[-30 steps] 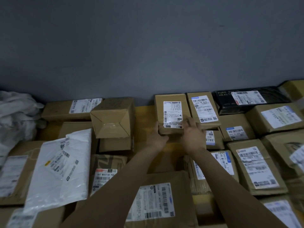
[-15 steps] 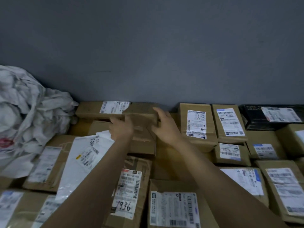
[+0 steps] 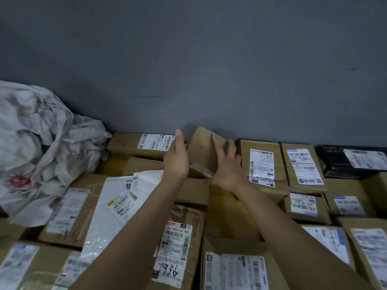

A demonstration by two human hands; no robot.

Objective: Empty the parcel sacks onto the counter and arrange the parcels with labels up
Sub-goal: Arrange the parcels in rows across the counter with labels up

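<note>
Parcel under handling: small plain brown cardboard box (image 3: 204, 151), tilted, one corner raised toward the wall, a strip of clear tape on its lower end; the faces in view are bare cardboard.
Location: back row of the tabletop (image 3: 110, 165), between the long brown carton (image 3: 127, 144) and the labelled brown box (image 3: 261, 164), flanked by both hands and above a flat brown carton (image 3: 194, 190). Cannot tell whether it touches that carton.
Left hand (image 3: 176, 162): fingers straight and together, pointing up, palm turned to the box's left side. Touching or just beside it; cannot tell which.
Right hand (image 3: 227, 166): fingers spread, thumb laid across the box's front face, remaining fingers at its right edge. Motion blur here.
Back row, left: the long brown carton lies against the wall, white label up.
Back row, right: after the labelled brown box comes a brown box with a blue-topped label (image 3: 301, 164), then a black box (image 3: 333, 162); all labels up.
Near rows: white plastic mailer bag (image 3: 117, 208), label up, lying over brown cartons; brown carton with handwritten "1936" on its label (image 3: 178, 248); further brown cartons, labels up, packed side by side.
Sack: crumpled white fabric sack (image 3: 41, 147), red mark on it, heaped at far left against the grey wall (image 3: 209, 59).
</note>
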